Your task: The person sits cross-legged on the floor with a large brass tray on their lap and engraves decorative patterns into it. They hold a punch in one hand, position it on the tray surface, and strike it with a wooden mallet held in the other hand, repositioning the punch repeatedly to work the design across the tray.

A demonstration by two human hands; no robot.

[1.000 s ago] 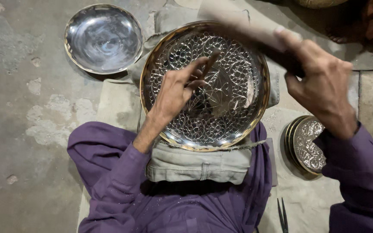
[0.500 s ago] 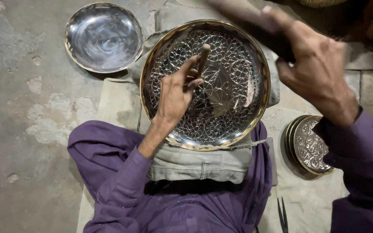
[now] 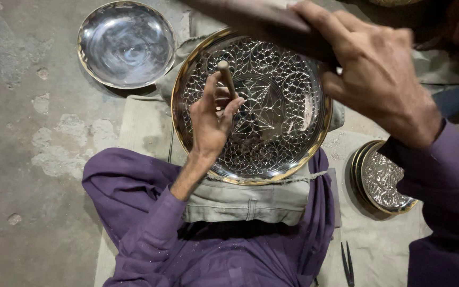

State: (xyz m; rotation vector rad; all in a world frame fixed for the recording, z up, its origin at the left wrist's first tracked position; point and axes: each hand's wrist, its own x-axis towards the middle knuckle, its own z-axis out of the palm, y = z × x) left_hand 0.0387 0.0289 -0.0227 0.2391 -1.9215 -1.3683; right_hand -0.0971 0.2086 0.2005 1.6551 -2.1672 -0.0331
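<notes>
A large round metal plate (image 3: 282,154) with an engraved floral pattern and a golden rim rests on a folded grey cloth (image 3: 245,199) over my lap. My left hand (image 3: 211,119) holds a thin chisel-like punch (image 3: 226,77) upright with its tip on the plate's left part. My right hand (image 3: 378,74) is raised over the plate's upper right and grips a dark mallet-like tool (image 3: 272,26), blurred, that reaches leftward across the top rim.
A plain shiny metal dish (image 3: 126,45) lies on the concrete floor at upper left. A stack of smaller engraved plates (image 3: 381,178) sits at right on the floor cloth. Thin metal tweezers (image 3: 348,263) lie near the bottom. My purple-clad legs fill the lower middle.
My right hand has lifted the dark tool higher and nearer the camera. The left hand has tilted the punch more upright and shifted slightly left on the plate.
</notes>
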